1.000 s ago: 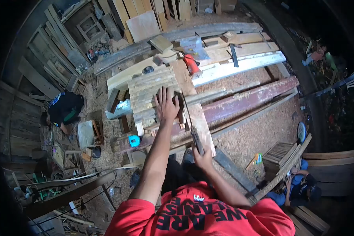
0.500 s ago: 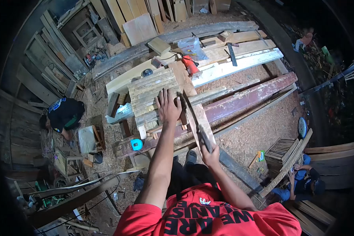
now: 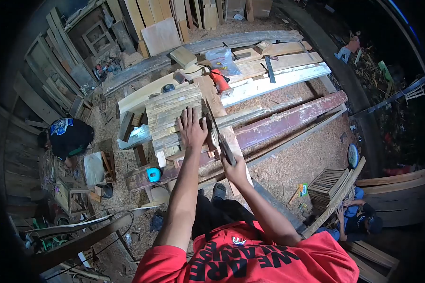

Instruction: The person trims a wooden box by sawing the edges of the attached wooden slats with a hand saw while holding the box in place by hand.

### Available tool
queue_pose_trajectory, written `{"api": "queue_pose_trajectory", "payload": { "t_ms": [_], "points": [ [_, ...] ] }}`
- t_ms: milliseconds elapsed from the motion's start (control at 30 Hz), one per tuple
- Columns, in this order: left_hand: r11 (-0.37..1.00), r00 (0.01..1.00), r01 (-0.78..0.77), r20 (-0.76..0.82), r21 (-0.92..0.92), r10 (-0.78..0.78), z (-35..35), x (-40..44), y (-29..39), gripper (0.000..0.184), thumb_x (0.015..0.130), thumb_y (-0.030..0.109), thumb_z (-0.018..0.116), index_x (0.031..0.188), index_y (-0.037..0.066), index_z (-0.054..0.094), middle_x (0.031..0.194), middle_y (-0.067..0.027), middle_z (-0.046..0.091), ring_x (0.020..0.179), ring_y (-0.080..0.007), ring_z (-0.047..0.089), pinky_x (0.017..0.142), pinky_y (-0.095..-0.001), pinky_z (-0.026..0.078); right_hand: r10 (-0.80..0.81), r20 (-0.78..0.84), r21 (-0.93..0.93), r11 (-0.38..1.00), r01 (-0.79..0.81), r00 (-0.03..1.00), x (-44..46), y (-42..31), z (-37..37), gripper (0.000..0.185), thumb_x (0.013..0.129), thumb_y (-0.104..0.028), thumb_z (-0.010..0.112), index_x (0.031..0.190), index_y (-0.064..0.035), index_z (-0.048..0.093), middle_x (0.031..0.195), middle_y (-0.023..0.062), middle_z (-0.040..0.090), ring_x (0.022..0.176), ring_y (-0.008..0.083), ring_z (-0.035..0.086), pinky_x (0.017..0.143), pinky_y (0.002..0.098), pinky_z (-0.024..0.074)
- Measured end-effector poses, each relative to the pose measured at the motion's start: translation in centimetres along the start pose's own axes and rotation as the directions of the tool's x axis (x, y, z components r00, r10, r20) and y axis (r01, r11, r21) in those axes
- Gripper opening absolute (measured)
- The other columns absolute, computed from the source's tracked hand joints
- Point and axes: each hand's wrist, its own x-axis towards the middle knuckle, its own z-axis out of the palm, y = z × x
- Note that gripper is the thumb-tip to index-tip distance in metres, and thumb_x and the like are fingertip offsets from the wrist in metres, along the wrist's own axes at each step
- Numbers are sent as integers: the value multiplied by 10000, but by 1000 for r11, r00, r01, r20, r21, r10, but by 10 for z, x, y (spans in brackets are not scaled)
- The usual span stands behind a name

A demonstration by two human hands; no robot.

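My left hand (image 3: 192,128) lies flat with its fingers spread on a panel of narrow wooden strips (image 3: 170,109). To its right, my right hand (image 3: 236,170) is wrapped round the handle of a handsaw (image 3: 225,147). The saw's thin blade points away from me, along the right edge of the strips and over a light board (image 3: 232,137). Just beyond the panel are a red power tool (image 3: 219,81) and a round black object (image 3: 167,88). A turquoise tape measure (image 3: 153,175) sits near the panel's lower left corner.
A clear plastic bag (image 3: 223,61) and a dark try square (image 3: 269,70) rest among long planks. A reddish beam (image 3: 293,120) extends to the right. One person (image 3: 70,137) crouches at left, another (image 3: 359,219) sits at lower right, and a third (image 3: 348,49) is at upper right.
The saw and my right hand first came back toward me, then moved forward again along the strips' edge. My left hand stayed on the panel. The whole view shifted slightly.
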Motion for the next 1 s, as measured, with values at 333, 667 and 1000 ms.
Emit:
{"api": "queue_pose_trajectory", "payload": {
  "t_ms": [333, 667, 1000],
  "points": [
    [999, 999, 37, 21, -1, -37, -1, 0, 2, 547, 947, 316, 486, 1424, 50, 484, 1537, -120, 414, 1447, -277, 336, 1205, -519, 175, -35, -82, 56, 998, 40, 996, -43, 27, -17, 140, 902, -93, 622, 835, 21, 665, 616, 10, 562, 604, 75, 519, 541, 307, 426],
    [999, 1000, 23, -6, -45, -24, 1, 1, -1, 541, 907, 206, 510, 1433, 83, 473, 1543, -115, 408, 1445, -273, 346, 1201, -526, 194, -208, -76, -126, 972, 198, 975, -56, 27, -20, 297, 922, -185, 636, 715, 21, 584, 560, -13, 465, 560, 66, 441, 489, 316, 360],
    [999, 1000, 11, 16, -32, -10, -5, 1, -1, 561, 862, 166, 534, 1410, 50, 485, 1523, -136, 426, 1439, -287, 348, 1200, -526, 192, -71, 5, -25, 997, 71, 997, 17, 1, -11, 259, 900, -191, 644, 787, 41, 643, 540, 60, 537, 538, 126, 538, 519, 357, 429]
  ]
}}
